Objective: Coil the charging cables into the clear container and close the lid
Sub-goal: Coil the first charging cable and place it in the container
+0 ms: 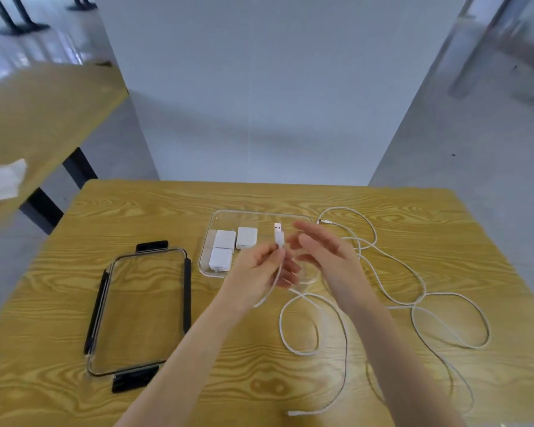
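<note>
Left hand (261,263) pinches the white cable (302,306) just below its USB plug (278,234) over the clear container (208,241); right hand (324,254) fingers loose, spread, holding nothing.

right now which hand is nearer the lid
Left. The left hand is nearer the lid, just right of it, gripping the cable. The right hand sits farther right, over the container's right end.
</note>
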`<state>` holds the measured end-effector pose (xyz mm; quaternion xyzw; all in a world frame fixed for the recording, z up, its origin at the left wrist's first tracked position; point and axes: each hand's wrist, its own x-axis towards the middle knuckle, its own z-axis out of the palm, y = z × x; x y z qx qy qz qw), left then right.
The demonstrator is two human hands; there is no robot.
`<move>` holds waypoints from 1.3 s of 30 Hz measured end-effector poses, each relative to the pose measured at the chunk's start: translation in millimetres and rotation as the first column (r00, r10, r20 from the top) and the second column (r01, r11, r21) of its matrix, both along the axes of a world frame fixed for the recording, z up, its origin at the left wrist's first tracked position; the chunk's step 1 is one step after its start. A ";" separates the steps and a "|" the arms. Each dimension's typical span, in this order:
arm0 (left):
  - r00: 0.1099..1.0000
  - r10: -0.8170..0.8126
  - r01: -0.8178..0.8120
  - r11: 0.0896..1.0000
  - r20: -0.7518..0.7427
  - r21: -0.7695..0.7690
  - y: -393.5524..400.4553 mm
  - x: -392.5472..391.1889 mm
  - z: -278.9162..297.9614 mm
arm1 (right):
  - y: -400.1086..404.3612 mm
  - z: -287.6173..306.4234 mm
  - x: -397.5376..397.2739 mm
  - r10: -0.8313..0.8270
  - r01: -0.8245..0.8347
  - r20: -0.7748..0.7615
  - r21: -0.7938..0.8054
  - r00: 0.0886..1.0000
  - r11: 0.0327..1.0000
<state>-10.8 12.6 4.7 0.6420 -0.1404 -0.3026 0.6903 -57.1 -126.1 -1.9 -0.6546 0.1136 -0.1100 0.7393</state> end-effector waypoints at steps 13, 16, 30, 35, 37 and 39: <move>0.931 0.148 -0.256 0.916 -0.334 -0.307 4.7 18.4 37.4 | 52.9 -72.9 1.1 0.427 -0.491 -0.251 -0.317 0.869 0.812; 0.944 0.099 -0.203 0.925 -0.314 -0.321 7.5 14.8 41.1 | 55.7 -87.8 10.3 0.375 -0.389 -0.184 -0.699 0.908 0.600; 0.987 0.127 -0.113 0.984 -0.097 0.139 14.3 -2.8 16.0 | -17.7 25.7 38.1 -0.050 -0.152 -0.277 -0.658 0.959 0.738; 0.967 0.187 -0.195 0.980 -0.173 -0.029 -1.7 3.7 0.6 | 17.8 44.8 12.3 0.112 -0.182 -0.189 -0.407 0.976 0.895; 0.937 0.172 -0.221 0.966 -0.304 -0.132 -3.5 7.7 0.5 | 30.3 30.8 -0.1 0.174 -0.231 -0.172 -0.410 0.970 0.883; 0.881 0.141 -0.262 0.940 -0.452 -0.218 -4.5 9.5 3.1 | 38.4 14.8 -8.6 0.253 -0.305 -0.178 -0.391 0.951 0.868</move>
